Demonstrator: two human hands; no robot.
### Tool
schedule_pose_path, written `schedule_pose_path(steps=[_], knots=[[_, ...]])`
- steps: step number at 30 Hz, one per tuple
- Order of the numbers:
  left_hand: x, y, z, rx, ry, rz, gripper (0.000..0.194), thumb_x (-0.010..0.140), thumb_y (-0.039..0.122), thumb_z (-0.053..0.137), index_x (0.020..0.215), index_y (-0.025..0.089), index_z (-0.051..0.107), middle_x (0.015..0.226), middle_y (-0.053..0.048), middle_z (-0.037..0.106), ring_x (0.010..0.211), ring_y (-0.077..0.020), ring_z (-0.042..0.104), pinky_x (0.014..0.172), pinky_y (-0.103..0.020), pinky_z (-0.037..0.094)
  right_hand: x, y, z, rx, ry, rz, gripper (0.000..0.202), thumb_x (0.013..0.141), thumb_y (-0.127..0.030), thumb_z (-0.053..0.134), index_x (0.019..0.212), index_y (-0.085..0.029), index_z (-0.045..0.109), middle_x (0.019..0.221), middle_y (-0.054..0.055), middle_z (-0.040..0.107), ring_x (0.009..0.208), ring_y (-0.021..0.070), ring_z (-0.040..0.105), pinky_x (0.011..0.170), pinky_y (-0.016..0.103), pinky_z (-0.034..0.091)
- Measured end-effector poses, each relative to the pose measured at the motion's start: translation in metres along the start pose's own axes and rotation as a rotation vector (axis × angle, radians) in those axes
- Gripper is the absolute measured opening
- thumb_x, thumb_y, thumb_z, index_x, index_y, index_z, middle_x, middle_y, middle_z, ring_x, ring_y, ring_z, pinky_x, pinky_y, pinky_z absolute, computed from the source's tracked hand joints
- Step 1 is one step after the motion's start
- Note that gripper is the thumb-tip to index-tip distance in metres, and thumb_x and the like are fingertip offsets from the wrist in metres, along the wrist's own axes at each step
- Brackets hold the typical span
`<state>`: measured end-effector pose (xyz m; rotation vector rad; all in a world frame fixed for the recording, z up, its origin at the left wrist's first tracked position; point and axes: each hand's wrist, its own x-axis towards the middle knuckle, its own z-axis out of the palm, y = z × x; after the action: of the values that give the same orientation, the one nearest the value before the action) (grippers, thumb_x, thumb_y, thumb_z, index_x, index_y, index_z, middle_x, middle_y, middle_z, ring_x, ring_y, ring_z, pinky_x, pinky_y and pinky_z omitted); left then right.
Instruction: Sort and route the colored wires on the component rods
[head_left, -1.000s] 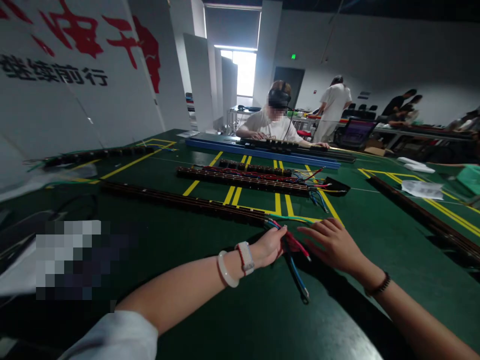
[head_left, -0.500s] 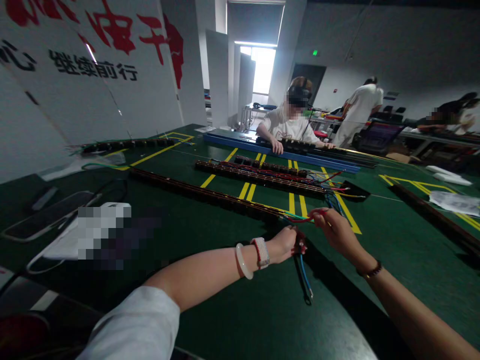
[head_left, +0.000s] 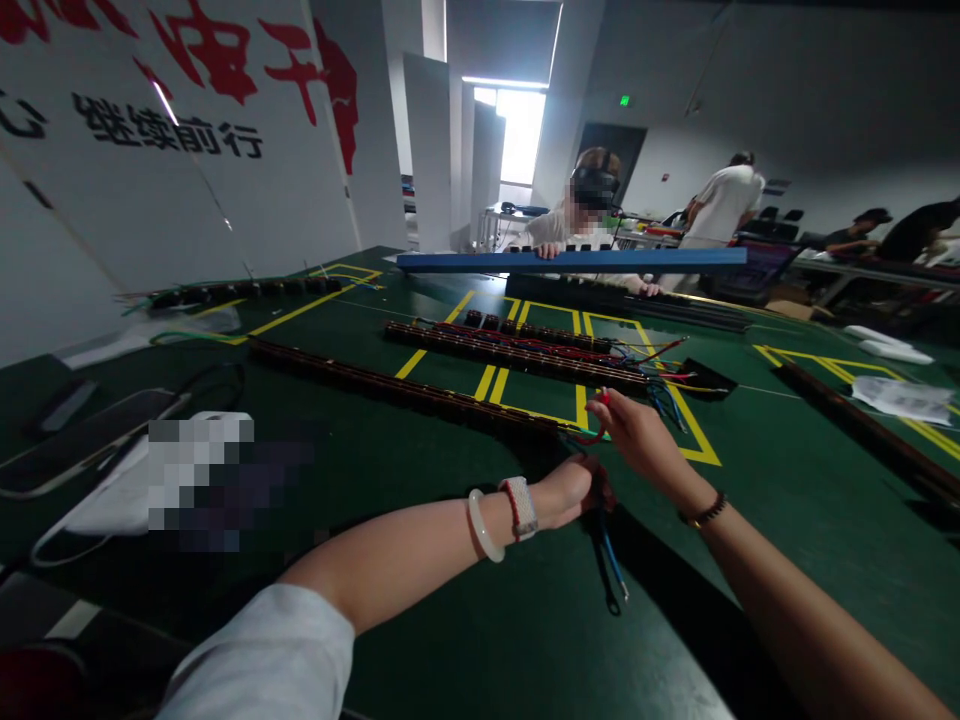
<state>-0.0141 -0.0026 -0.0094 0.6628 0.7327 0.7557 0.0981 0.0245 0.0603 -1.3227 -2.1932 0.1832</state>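
My left hand (head_left: 574, 490) is closed around a bundle of wires at the near end of a long dark strip (head_left: 420, 393). A blue wire (head_left: 612, 560) with a metal end hangs below it over the green table. Just above and to the right, my right hand (head_left: 630, 425) pinches a red wire (head_left: 598, 436), its fingertips pressed together. The red wire bends down toward my left hand. Where the wires leave the strip, part of them is hidden behind my left hand.
More dark strips with loose wires (head_left: 517, 355) lie beyond. Across the table (head_left: 465, 600) a person holds a long blue bar (head_left: 570, 262). A white object (head_left: 187, 460) is at the left, another dark strip (head_left: 870, 425) at the right.
My right hand has moved left and slightly up with the red wire. My left hand has hardly moved. The person opposite has lifted the blue bar off the table.
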Motion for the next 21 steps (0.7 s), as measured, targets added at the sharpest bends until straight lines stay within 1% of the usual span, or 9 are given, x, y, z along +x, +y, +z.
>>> schedule_pose_path(steps=[2, 4, 7, 9, 11, 14, 18, 21], knots=[[0.000, 0.001, 0.000, 0.012, 0.002, -0.001, 0.028, 0.093, 0.018, 0.025, 0.072, 0.017, 0.044, 0.055, 0.003, 0.046, 0.049, -0.0102, 0.048, 0.057, -0.024, 0.041, -0.025, 0.008, -0.007, 0.045, -0.030, 0.043, 0.033, 0.094, -0.049, 0.040, 0.101, -0.019, 0.052, 0.078, 0.004, 0.062, 0.063, 0.0153, 0.055, 0.058, 0.024, 0.037], [-0.001, 0.002, 0.001, 0.033, 0.012, -0.011, 0.026, 0.092, 0.016, 0.027, 0.073, 0.017, 0.045, 0.057, 0.002, 0.047, 0.050, -0.0098, 0.049, 0.057, -0.024, 0.041, -0.050, 0.018, -0.011, 0.056, -0.057, 0.089, 0.037, 0.092, -0.052, 0.044, 0.109, -0.019, 0.048, 0.075, 0.002, 0.061, 0.062, 0.0155, 0.054, 0.057, 0.025, 0.039], [-0.002, 0.005, 0.003, 0.083, 0.038, -0.037, 0.026, 0.094, 0.021, 0.026, 0.075, 0.017, 0.043, 0.060, 0.003, 0.047, 0.051, -0.0092, 0.050, 0.060, -0.024, 0.042, -0.080, 0.036, -0.008, 0.067, -0.037, 0.157, 0.039, 0.091, -0.053, 0.045, 0.111, -0.019, 0.047, 0.076, 0.002, 0.060, 0.063, 0.0161, 0.054, 0.058, 0.026, 0.041], [-0.005, 0.009, 0.004, 0.138, 0.046, -0.069, 0.029, 0.096, 0.025, 0.021, 0.077, 0.017, 0.042, 0.060, 0.003, 0.046, 0.053, -0.0090, 0.051, 0.063, -0.024, 0.043, -0.091, 0.048, -0.003, 0.071, -0.015, 0.186, 0.038, 0.091, -0.051, 0.045, 0.111, -0.019, 0.048, 0.079, 0.004, 0.061, 0.066, 0.0163, 0.056, 0.061, 0.027, 0.043], [-0.009, 0.015, 0.003, 0.216, 0.041, -0.112, 0.030, 0.097, 0.025, 0.020, 0.079, 0.017, 0.042, 0.060, 0.003, 0.047, 0.053, -0.0088, 0.050, 0.065, -0.025, 0.043, -0.095, 0.057, 0.002, 0.061, -0.022, 0.187, 0.035, 0.092, -0.048, 0.043, 0.109, -0.018, 0.050, 0.080, 0.004, 0.061, 0.067, 0.0164, 0.056, 0.063, 0.028, 0.044], [-0.014, 0.027, -0.001, 0.372, 0.021, -0.193, 0.027, 0.096, 0.027, 0.023, 0.080, 0.017, 0.043, 0.058, 0.003, 0.047, 0.052, -0.0091, 0.048, 0.063, -0.025, 0.041, -0.094, 0.064, 0.008, 0.043, -0.060, 0.181, 0.030, 0.093, -0.042, 0.042, 0.108, -0.018, 0.053, 0.081, 0.005, 0.063, 0.069, 0.0169, 0.058, 0.064, 0.028, 0.045], [-0.015, 0.043, -0.011, 0.616, 0.007, -0.301, 0.028, 0.095, 0.031, 0.028, 0.074, 0.018, 0.043, 0.049, 0.005, 0.040, 0.043, -0.0088, 0.040, 0.054, -0.024, 0.033, -0.090, 0.063, 0.011, -0.001, -0.083, 0.110, 0.024, 0.094, -0.033, 0.042, 0.104, -0.018, 0.059, 0.094, 0.007, 0.066, 0.084, 0.0187, 0.061, 0.075, 0.030, 0.047], [-0.013, 0.050, -0.019, 0.784, 0.033, -0.326, 0.025, 0.091, 0.034, 0.040, 0.072, 0.018, 0.045, 0.050, 0.005, 0.042, 0.041, -0.0075, 0.037, 0.049, -0.023, 0.029, -0.089, 0.061, 0.012, -0.031, -0.101, 0.054, 0.024, 0.094, -0.029, 0.042, 0.102, -0.018, 0.062, 0.099, 0.008, 0.065, 0.090, 0.0190, 0.060, 0.082, 0.032, 0.046]])
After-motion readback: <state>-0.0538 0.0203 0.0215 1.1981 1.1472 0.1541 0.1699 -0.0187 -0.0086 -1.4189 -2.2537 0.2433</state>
